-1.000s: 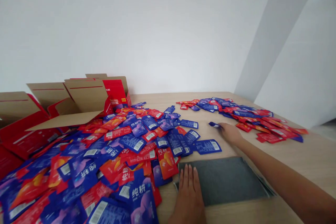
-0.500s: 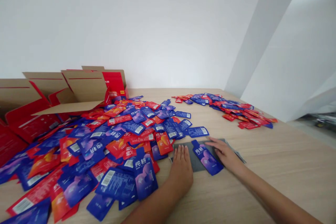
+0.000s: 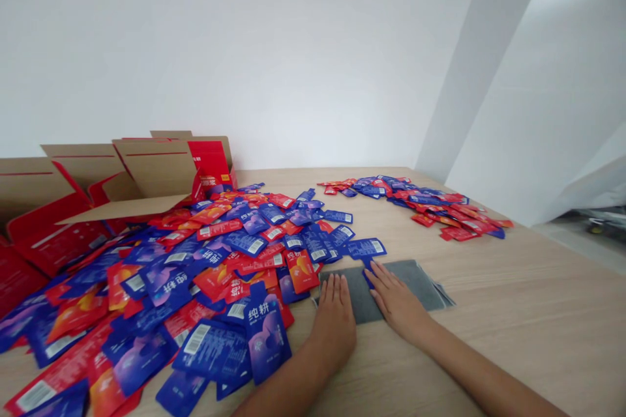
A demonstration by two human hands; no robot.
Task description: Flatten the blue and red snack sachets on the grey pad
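Observation:
A dark grey cloth [image 3: 420,280] lies flat on the wooden table. My left hand [image 3: 336,316] rests palm down on its left end, fingers stretched out and holding nothing. Flat over the middle of the cloth is my right hand [image 3: 395,300], its fingers extended. Beneath it lies a blue pouch [image 3: 368,263], mostly hidden, with only a narrow part showing by the fingertips. Close to my left hand, a large heap of blue and red pouches [image 3: 210,251] spreads over the left side.
Open red cardboard boxes [image 3: 210,163] with brown flaps stand at the back left. A second, smaller pile of red and blue pouches [image 3: 430,199] lies at the back right of the table [image 3: 533,293]. A white wall rises behind.
My right hand has moved left, from the cloth's right part onto the blue pouch, now mostly covering it. My left hand stays on the cloth. The view has shifted slightly.

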